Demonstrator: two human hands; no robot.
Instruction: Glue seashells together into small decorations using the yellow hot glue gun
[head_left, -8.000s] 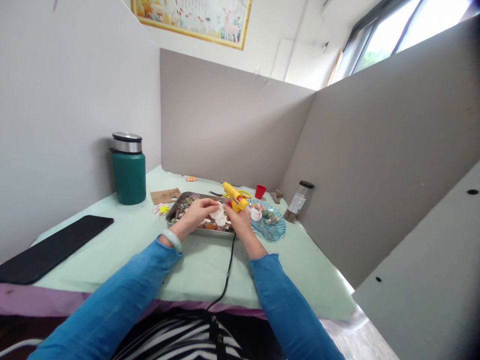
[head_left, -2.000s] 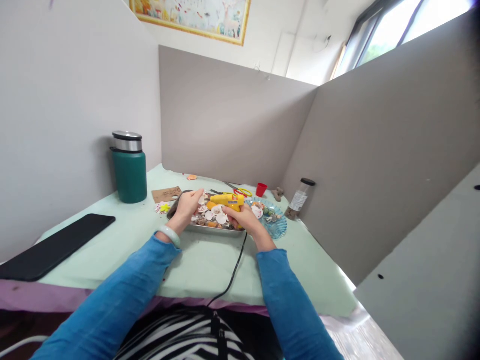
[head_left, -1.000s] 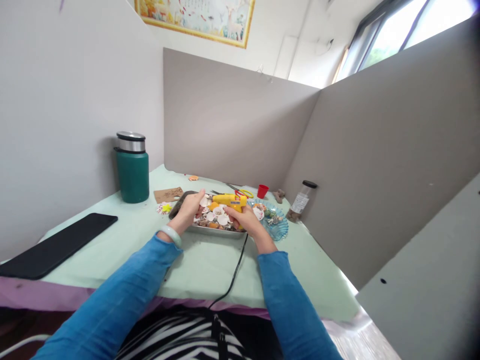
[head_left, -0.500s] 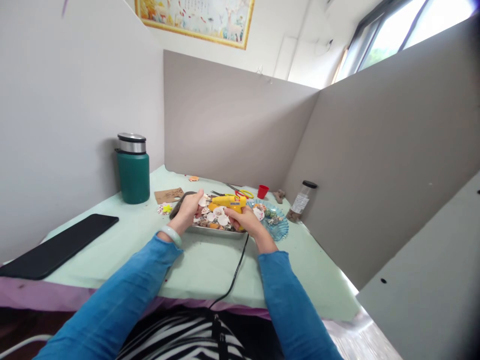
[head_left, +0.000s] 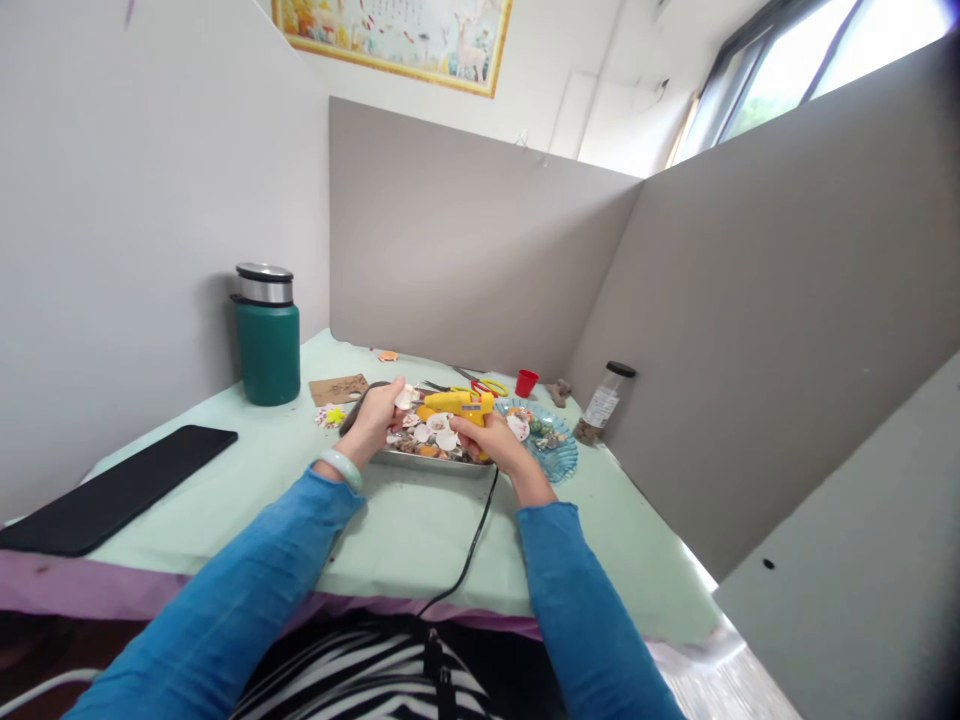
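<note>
One pale green table cover sits under your whole setup, with a metal tray full of shells on it and a scalloped blue plate right beside. Your yellow hot glue gun is above the tray, gripped in your right hand and pointing at your left hand, which is pinching what looks like a white shell, kinda tiny to be sure.
</note>
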